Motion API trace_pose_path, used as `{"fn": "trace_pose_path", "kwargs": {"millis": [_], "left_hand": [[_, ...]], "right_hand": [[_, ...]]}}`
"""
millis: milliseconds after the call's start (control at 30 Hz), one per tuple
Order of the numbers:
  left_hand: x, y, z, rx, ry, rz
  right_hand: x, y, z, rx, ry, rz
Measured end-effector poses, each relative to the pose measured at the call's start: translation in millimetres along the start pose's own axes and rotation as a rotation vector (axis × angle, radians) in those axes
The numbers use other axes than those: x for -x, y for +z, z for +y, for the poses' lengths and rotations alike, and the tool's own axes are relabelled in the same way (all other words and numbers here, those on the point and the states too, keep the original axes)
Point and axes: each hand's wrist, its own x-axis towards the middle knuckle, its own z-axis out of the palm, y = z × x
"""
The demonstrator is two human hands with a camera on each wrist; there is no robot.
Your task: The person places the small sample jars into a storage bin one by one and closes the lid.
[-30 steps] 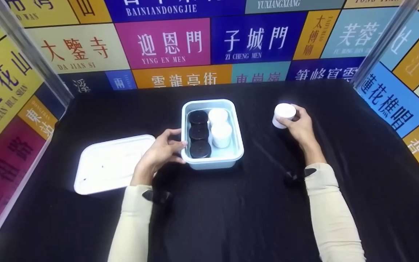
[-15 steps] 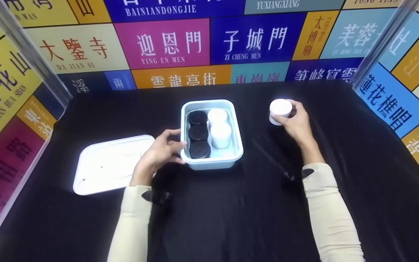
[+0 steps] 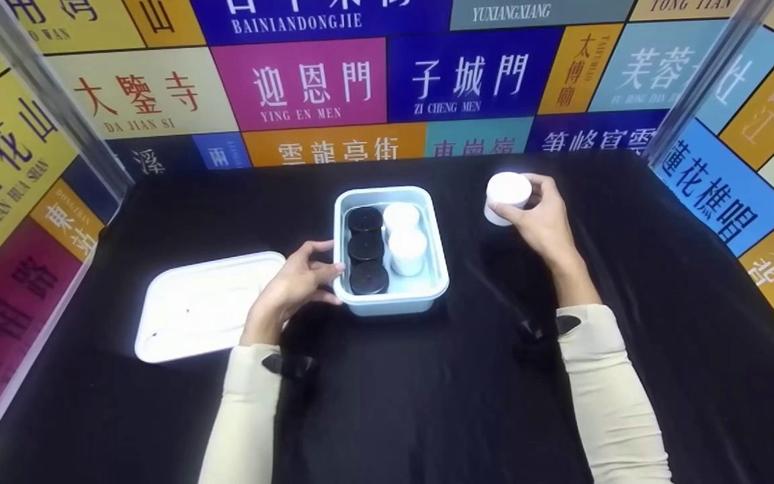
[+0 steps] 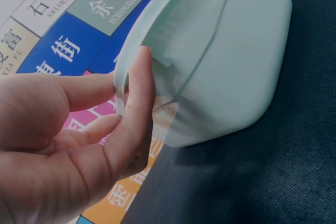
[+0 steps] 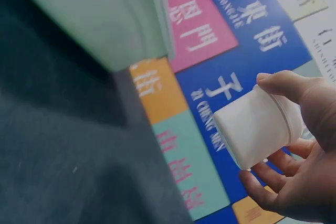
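Left hand [image 3: 291, 290] nearest me, fingers and thumb pinching the rim of the pale tub [image 3: 420, 304] at its left wall. Tub sits mid-cloth on the black table [image 3: 427, 403]; inside, three black-lidded jars [image 3: 365, 249] in a row, two white jars [image 3: 406, 236] beside them. The tub's lid [image 3: 209, 302] lies flat just left of my hand. Farther out, right hand [image 3: 543, 222] grips a white jar [image 3: 506, 197], lifted clear of the cloth, right of the tub.

The tub [image 5: 100, 14] is blurred and cut off
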Motion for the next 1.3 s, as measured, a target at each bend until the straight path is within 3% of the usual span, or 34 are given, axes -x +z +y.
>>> {"fn": "trace_pose_path", "kwargs": {"millis": [567, 900, 1300], "left_hand": [[-0.5, 0.9, 1.9, 0.009, -0.007, -0.006], [-0.7, 0.0, -0.4, 0.008, -0.015, -0.006], [0.4, -0.4, -0.4, 0.019, -0.012, -0.005]], "right_hand": [[12, -2, -30, -0.007, -0.085, -0.058], [11, 3, -41, 0.103, -0.175, -0.175], [16, 7, -69, 0.154, -0.191, -0.337]]}}
